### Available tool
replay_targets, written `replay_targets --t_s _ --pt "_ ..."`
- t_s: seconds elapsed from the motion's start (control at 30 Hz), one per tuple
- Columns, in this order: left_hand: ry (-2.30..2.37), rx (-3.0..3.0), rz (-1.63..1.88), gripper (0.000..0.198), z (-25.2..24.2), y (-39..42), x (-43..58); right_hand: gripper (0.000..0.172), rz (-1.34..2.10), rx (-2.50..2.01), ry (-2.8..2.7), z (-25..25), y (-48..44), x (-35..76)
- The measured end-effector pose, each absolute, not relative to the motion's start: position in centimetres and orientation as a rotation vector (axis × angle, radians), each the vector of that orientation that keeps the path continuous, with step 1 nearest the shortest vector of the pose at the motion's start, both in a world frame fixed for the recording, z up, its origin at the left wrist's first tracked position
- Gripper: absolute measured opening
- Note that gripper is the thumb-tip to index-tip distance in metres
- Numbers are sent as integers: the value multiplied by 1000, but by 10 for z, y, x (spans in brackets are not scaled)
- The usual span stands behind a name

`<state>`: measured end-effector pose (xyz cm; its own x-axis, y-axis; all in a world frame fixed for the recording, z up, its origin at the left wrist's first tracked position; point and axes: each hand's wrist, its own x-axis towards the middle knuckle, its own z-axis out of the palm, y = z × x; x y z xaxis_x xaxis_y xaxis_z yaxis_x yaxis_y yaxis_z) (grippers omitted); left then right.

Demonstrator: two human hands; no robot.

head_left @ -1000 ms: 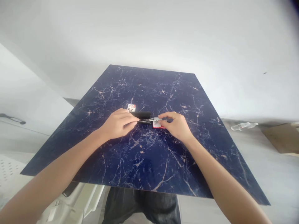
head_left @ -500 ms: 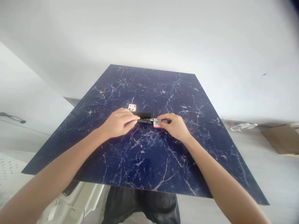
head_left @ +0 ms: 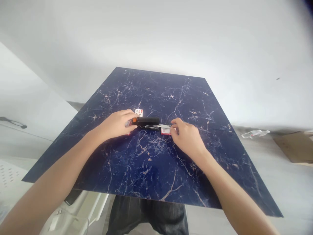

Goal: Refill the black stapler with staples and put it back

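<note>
A black stapler (head_left: 148,120) lies across the table, its metal staple rail (head_left: 164,126) sticking out to the right. My left hand (head_left: 121,123) straddles its left end, fingers on the far side and thumb on the near side, with an orange part (head_left: 134,120) between them. At the rail's outer tip are the bent thumb and fingers of my right hand (head_left: 186,133). A small white and red box (head_left: 165,131) lies under the rail. Behind the stapler's left end stands another small white and red box (head_left: 139,112). Something red (head_left: 128,133) shows partly beneath my left hand.
The dark blue marbled table (head_left: 149,176) has its near edge at my legs. White furniture (head_left: 91,205) stands below its left front. On the floor to the right are a clear plastic bottle (head_left: 254,133) and a brown cardboard piece (head_left: 294,147).
My left hand has moved left from the stapler's middle to its left end, its fingers spreading wider. My right hand has drawn slightly right, to the tip of the rail.
</note>
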<state>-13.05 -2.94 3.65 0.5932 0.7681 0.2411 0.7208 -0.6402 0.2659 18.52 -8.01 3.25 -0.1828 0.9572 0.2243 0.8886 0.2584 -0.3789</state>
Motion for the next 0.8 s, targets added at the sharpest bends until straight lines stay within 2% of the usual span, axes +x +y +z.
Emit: replay_targets --t_s 0.17,0.47,0.63,0.8 --pt "1242 2652 556 38 31 -29 -131 51 161 -1477 -2170 20 -99 158" --pt "1290 2482 621 43 27 -23 -130 86 321 -1419 -2133 13 -101 149" --pt "1289 2305 677 62 21 -20 -130 90 334 -1356 -2187 5 -102 143" --pt "1288 2300 669 57 22 -20 -128 90 346 -1331 -2228 4 -100 149"
